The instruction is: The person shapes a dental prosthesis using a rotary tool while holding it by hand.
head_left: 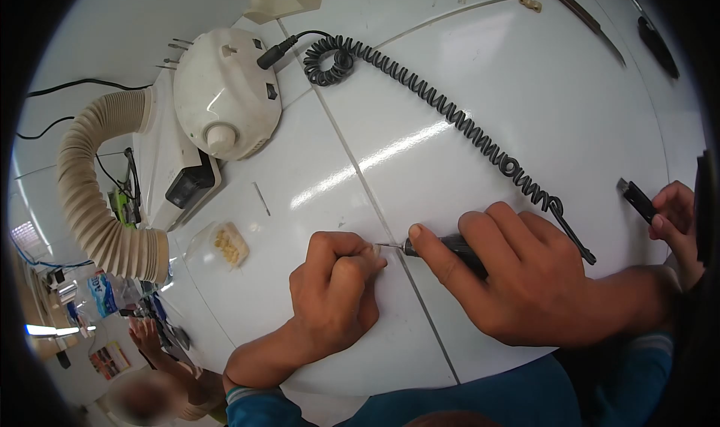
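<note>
My right hand is wrapped round a dark rotary handpiece, its thin metal bit pointing left. The tip of the bit meets a small pale piece pinched between the fingertips of my left hand. Most of that piece is hidden by the fingers. A coiled black cord runs from the white control unit down to the right, passing behind my right hand. Left of my left hand lies a clear container with yellowish bits, and a thin metal bit lies above it.
A ribbed hose curves at the left. A knife and a dark tool lie at the upper right. At the right edge another person's hand holds a black object. Another person is at the lower left.
</note>
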`<state>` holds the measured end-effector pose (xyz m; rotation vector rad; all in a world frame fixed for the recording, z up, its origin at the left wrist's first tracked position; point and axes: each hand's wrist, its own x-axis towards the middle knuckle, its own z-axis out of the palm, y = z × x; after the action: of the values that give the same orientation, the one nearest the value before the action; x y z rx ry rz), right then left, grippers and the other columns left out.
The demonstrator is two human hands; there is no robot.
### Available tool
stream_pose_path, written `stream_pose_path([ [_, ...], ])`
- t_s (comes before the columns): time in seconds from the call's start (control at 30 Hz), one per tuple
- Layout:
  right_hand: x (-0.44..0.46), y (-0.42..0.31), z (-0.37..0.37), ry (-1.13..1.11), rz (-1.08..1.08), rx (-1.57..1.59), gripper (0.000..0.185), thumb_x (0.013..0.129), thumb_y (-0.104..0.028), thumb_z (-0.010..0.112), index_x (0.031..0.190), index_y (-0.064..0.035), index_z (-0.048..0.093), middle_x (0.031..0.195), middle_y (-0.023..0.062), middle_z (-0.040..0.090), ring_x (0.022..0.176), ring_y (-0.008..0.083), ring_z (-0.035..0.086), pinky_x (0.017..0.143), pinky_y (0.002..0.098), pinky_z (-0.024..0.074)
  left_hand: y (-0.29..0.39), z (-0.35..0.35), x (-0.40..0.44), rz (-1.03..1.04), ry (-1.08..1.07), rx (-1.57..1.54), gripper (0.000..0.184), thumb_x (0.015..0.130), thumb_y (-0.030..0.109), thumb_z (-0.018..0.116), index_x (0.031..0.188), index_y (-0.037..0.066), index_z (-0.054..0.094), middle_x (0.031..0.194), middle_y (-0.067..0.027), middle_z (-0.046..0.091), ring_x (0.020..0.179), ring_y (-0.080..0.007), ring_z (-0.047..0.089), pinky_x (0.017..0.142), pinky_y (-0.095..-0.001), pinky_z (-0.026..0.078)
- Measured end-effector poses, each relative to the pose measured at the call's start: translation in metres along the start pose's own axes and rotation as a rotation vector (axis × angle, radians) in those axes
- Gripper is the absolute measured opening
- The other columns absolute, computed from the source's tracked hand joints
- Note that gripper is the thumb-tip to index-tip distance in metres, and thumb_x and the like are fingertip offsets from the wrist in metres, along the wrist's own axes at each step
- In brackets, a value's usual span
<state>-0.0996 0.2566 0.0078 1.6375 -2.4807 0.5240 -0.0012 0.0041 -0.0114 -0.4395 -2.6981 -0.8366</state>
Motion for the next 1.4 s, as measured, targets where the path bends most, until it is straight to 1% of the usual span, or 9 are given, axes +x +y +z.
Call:
stream_pose_path([
  [0.13,-0.003,0.001,0.005,0.089,-0.024,-0.043,0.04,0.09,-0.011,0.076,0.127,0.0011,0.084,0.088,0.0058,0.055,0.079,0.0203,0.058,0.056,0.0281,0.0434,0.001,0.003,-0.003,-0.02,0.026,0.003,0.034,0.08,-0.02,0.084,0.103,-0.004,0.066,0.103,-0.0193,0.067,0.067,-0.0276,0.068,0.051,-0.0366,0.054],
  [0.4,-0.008,0.002,0.009,0.107,-0.068,-0.041,0.045,0.091,-0.01,0.074,0.134,0.0038,0.081,0.091,0.0083,0.058,0.082,0.0221,0.059,0.055,0.0288,0.0463,0.002,0.007,-0.007,-0.096,0.069,0.004,0.032,0.093,-0.014,0.08,0.114,0.0,0.062,0.11,-0.0185,0.069,0.079,-0.0324,0.071,0.059,-0.0407,0.057],
  [0.43,-0.009,0.003,0.007,0.096,-0.068,-0.043,0.046,0.091,-0.01,0.074,0.134,0.0044,0.081,0.091,0.0088,0.058,0.082,0.0225,0.059,0.055,0.0291,0.0469,0.004,0.004,-0.01,-0.167,0.028,0.005,0.018,0.106,-0.011,0.07,0.116,-0.002,0.057,0.115,-0.0172,0.066,0.083,-0.0215,0.069,0.073,-0.0333,0.058],
  [0.57,-0.01,0.003,0.01,0.17,-0.07,0.001,0.048,0.09,-0.01,0.075,0.135,0.0087,0.078,0.096,0.0147,0.066,0.088,0.0257,0.066,0.054,0.0303,0.0523,0.002,0.005,-0.01,-0.236,0.065,-0.066,0.008,0.113,-0.007,0.062,0.118,-0.002,0.056,0.116,-0.0122,0.062,0.088,-0.0139,0.063,0.077,-0.0311,0.057],
  [0.63,-0.012,0.003,0.016,0.203,-0.062,-0.007,0.049,0.091,-0.009,0.075,0.136,0.0096,0.078,0.097,0.0165,0.068,0.091,0.0266,0.068,0.054,0.0305,0.0532,0.001,0.011,-0.01,-0.281,0.119,-0.09,0.007,0.116,-0.004,0.058,0.122,-0.002,0.055,0.117,-0.0107,0.064,0.084,-0.0096,0.058,0.072,-0.0277,0.053],
  [0.8,-0.015,0.006,0.022,0.217,-0.069,0.032,0.052,0.093,-0.007,0.074,0.143,0.0074,0.074,0.101,0.0182,0.066,0.091,0.0298,0.07,0.056,0.0337,0.0575,0.015,0.007,-0.001,-0.523,0.15,-0.242,0.003,0.12,0.0,0.055,0.12,-0.002,0.053,0.117,-0.0096,0.07,0.068,-0.0069,0.056,0.059,-0.0256,0.048],
  [0.9,-0.016,0.006,0.022,0.216,-0.071,0.029,0.053,0.092,-0.007,0.074,0.143,0.0074,0.073,0.101,0.0179,0.066,0.092,0.0296,0.07,0.056,0.0335,0.057,0.007,0.011,-0.003,-0.486,0.178,-0.259,0.005,0.12,0.002,0.055,0.12,-0.002,0.052,0.118,-0.0091,0.071,0.063,-0.004,0.052,0.053,-0.0242,0.044],
  [1.2,-0.013,0.012,0.024,0.252,-0.06,-0.019,0.051,0.093,-0.009,0.075,0.142,0.0027,0.075,0.102,0.0153,0.067,0.096,0.0279,0.07,0.059,0.0332,0.0585,0.0,0.014,-0.006,-0.428,0.165,-0.233,0.01,0.118,0.003,0.059,0.117,0.003,0.049,0.13,-0.0117,0.071,0.061,-0.0028,0.052,0.053,-0.0224,0.044],
  [1.4,-0.011,0.014,0.016,0.22,-0.063,0.03,0.049,0.092,-0.01,0.074,0.139,0.0054,0.076,0.105,0.0171,0.069,0.099,0.0295,0.071,0.065,0.0347,0.0606,0.008,0.005,-0.001,-0.509,0.17,-0.432,0.028,0.106,-0.007,0.071,0.129,0.0,0.059,0.127,-0.0114,0.073,0.07,-0.0044,0.062,0.061,-0.0226,0.052],
])
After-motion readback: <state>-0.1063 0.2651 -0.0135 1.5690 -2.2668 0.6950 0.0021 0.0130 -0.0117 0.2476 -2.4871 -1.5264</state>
